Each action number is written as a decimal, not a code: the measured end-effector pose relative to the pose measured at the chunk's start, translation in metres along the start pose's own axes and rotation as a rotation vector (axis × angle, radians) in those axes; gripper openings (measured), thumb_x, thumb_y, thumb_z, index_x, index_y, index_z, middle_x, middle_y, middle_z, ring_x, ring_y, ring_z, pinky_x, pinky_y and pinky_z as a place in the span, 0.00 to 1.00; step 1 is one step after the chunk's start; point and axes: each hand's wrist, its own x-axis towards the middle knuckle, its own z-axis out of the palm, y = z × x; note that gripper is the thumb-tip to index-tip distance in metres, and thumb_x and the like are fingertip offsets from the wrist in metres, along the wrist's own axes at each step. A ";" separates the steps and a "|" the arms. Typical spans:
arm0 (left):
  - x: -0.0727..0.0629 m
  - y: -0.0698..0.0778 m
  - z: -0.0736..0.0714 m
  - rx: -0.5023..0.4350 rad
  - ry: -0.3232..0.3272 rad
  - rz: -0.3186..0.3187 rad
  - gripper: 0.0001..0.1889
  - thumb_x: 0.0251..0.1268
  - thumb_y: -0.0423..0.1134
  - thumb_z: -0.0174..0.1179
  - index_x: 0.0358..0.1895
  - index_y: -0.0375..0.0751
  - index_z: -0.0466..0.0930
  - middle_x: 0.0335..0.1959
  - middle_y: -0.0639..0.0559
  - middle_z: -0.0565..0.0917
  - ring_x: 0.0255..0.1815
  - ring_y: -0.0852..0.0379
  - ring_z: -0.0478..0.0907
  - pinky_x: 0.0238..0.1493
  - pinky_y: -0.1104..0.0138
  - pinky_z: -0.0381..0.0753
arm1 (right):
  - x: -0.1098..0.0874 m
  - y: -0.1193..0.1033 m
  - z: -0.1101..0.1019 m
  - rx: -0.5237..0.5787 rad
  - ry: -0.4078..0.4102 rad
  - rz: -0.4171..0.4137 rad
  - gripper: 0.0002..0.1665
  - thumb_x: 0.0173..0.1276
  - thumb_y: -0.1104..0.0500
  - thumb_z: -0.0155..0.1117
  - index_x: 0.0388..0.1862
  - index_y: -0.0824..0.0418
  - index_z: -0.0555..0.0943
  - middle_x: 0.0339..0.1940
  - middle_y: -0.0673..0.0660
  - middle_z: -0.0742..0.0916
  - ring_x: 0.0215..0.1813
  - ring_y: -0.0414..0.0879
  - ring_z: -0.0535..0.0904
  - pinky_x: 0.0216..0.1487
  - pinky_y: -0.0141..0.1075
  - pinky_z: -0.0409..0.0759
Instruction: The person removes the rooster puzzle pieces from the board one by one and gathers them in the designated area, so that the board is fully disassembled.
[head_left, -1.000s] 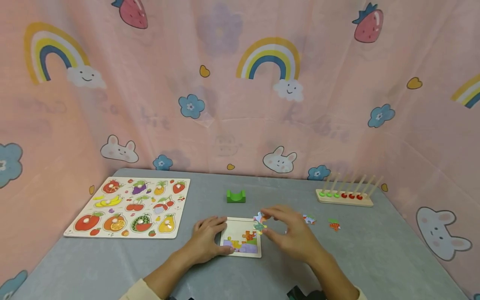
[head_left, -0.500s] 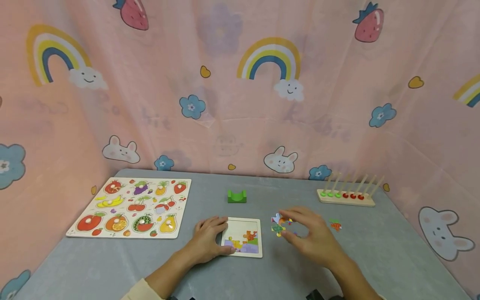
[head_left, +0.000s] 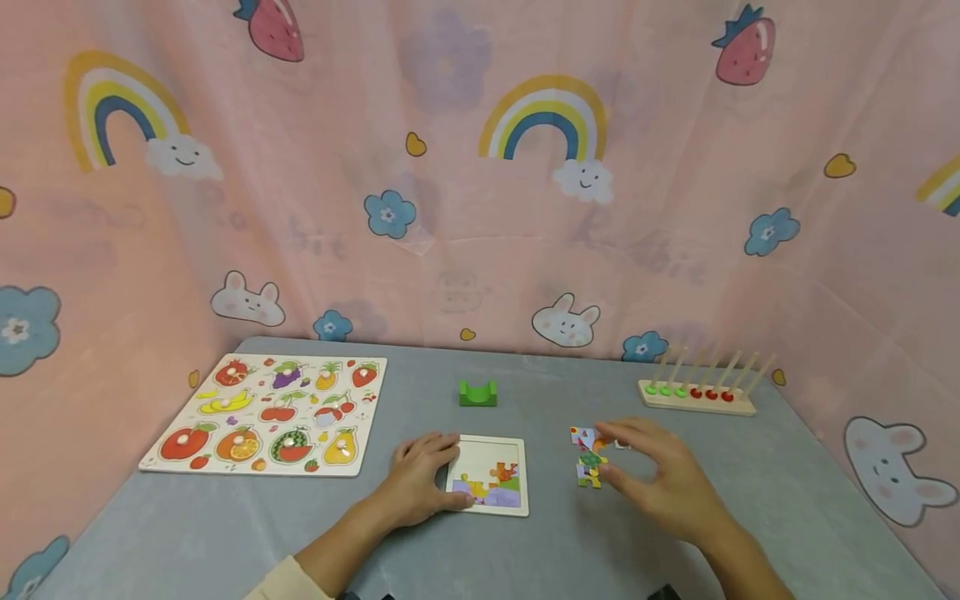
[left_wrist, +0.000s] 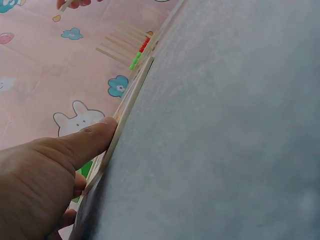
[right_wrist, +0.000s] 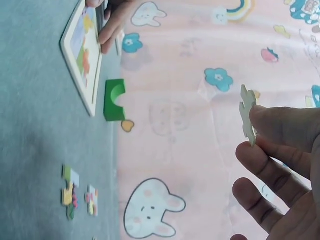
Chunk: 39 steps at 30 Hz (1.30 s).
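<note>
The small wooden puzzle tray (head_left: 487, 450) lies flat on the table, its lower part filled with colourful pieces. My left hand (head_left: 426, 479) grips its left side, thumb at the near edge and fingers by the far corner; the left wrist view shows the thumb (left_wrist: 95, 140) on the rim. Between thumb and fingers, my right hand (head_left: 663, 479) pinches a jigsaw piece (head_left: 592, 458) above the table, right of the tray. Edge-on, the same jigsaw piece (right_wrist: 247, 115) shows in the right wrist view. Below it lie loose pieces (right_wrist: 70, 192), partly hidden in the head view.
A fruit knob puzzle board (head_left: 255, 454) lies at the left. Behind the tray sits a green block with a curved notch (head_left: 477, 398). At the back right stands a wooden peg rack (head_left: 697, 400) with green and red beads. A patterned pink curtain (head_left: 465, 275) encloses the table.
My right hand has moved to the right, away from the tray, with the jigsaw piece still pinched, and now hovers over the loose pieces. The left hand keeps its place on the tray.
</note>
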 end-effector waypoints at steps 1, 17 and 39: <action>0.000 0.001 0.000 -0.002 -0.001 0.001 0.38 0.47 0.52 0.74 0.61 0.33 0.77 0.65 0.45 0.72 0.68 0.40 0.61 0.61 0.41 0.51 | -0.002 0.002 -0.001 -0.001 0.001 0.005 0.30 0.50 0.66 0.78 0.55 0.58 0.82 0.46 0.47 0.85 0.50 0.42 0.78 0.51 0.28 0.70; 0.001 0.001 0.002 -0.008 -0.001 0.000 0.38 0.47 0.52 0.75 0.60 0.33 0.77 0.65 0.45 0.72 0.68 0.41 0.61 0.61 0.41 0.52 | -0.025 0.034 -0.018 -0.009 0.031 0.030 0.31 0.48 0.71 0.77 0.54 0.61 0.82 0.45 0.48 0.85 0.49 0.38 0.75 0.45 0.27 0.68; 0.001 -0.001 -0.001 -0.053 -0.012 -0.031 0.39 0.46 0.50 0.76 0.61 0.31 0.76 0.65 0.46 0.72 0.69 0.41 0.60 0.63 0.41 0.49 | -0.048 0.073 -0.016 -0.090 -0.036 0.241 0.27 0.54 0.63 0.77 0.55 0.61 0.82 0.44 0.50 0.85 0.42 0.46 0.75 0.40 0.45 0.73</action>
